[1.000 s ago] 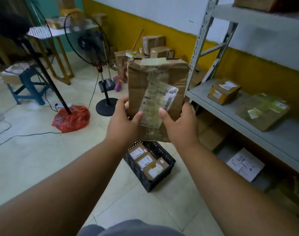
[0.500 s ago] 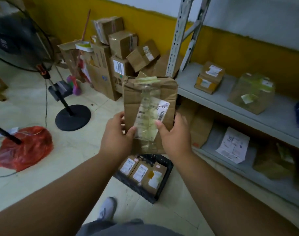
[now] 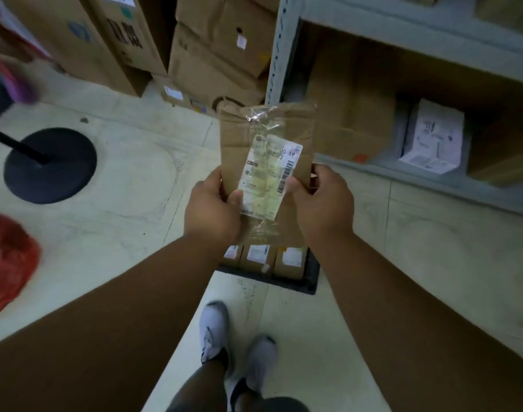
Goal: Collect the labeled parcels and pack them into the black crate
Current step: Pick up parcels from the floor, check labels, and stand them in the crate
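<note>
I hold a flat brown paper parcel (image 3: 239, 138) upright in front of me, its white barcode label under clear tape facing me. My left hand (image 3: 212, 212) grips its lower left edge and my right hand (image 3: 322, 206) its lower right edge. Directly below, on the floor, sits the black crate (image 3: 312, 278), mostly hidden by the parcel and my hands. Three small labeled brown parcels (image 3: 258, 258) stand side by side inside it.
A grey metal shelf (image 3: 432, 176) on the right holds cardboard boxes and a white labeled parcel (image 3: 432, 138). Stacked cartons (image 3: 218, 46) stand at the back. A black fan base (image 3: 50, 165) and a red plastic bag (image 3: 7, 257) lie left. My shoes (image 3: 214, 331) stand near the crate.
My view has tilted down and closer to the crate. The parcel stays in both hands and now hangs directly over the crate; my feet have come into view.
</note>
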Tool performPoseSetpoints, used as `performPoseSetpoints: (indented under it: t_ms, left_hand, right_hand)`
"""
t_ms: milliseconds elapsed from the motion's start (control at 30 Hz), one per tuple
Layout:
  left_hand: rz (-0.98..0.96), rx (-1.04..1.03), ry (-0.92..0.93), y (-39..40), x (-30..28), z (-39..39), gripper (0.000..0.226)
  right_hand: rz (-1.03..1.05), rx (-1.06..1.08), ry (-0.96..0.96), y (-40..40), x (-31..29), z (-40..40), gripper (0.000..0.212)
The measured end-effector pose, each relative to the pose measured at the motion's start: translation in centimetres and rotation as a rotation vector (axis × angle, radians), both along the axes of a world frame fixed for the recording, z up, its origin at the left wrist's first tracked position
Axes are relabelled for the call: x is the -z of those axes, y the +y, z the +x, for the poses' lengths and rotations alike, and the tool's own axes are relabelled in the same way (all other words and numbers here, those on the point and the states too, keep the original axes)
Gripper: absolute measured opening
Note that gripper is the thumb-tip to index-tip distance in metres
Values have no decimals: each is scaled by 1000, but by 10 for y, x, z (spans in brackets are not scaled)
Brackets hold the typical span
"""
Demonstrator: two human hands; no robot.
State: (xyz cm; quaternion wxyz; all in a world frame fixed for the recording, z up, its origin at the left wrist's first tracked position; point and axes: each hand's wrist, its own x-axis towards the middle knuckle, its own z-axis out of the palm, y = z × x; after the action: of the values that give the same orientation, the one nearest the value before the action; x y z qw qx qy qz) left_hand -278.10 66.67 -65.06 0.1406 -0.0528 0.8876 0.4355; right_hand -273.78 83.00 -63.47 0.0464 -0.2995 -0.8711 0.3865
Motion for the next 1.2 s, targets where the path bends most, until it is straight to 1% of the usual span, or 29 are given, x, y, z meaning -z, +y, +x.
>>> performPoseSetpoints:
  t_ms: [100,233,333,400,467,500,567,633,733,833,1033,1133,1200]
  left_hand:
    - [-39,17,-12,-7,85,8,21]
    - [-109,114,-31,-7,198,14,22]
    - [-156,174,-40,-6,278,12,23]
    - [-178,205,-63,-5,324,11,20]
    - [-205,226,-75,-5,361,7,10]
    - [-220,227,-81,-5,377,3,11]
    - [-268,234,-105,-5,405,-4,15]
    - [-317,260,-132,-5,425,-9,20]
    - [-346,308,-187,-4,448,-11,19]
    - [-339,354,-253,-2,461,-11,27]
    - [-265,400,-211,7,469,-16,27]
    - [-296,428,-185,11,473,-13,26]
    - [-300,435,-201,12,473,-12,25]
  right_hand:
    - [3,-1,-48,-6,85,6,31]
    - [32,37,-94,-10,207,17,27]
    - [-3,67,-112,-13,291,29,21]
    - [-37,97,-109,-12,336,35,14]
    - [-54,121,-115,-11,372,34,17]
    - [-50,122,-125,-11,385,31,18]
    - [-12,100,-185,-10,408,25,14]
    - [37,59,-295,-10,425,19,11]
    - [37,28,-431,-4,445,14,14]
    - [45,-30,-544,4,457,14,19]
    - [74,19,-486,18,469,15,15]
    - [91,44,-443,24,471,22,13]
    - [94,42,-467,25,470,24,12]
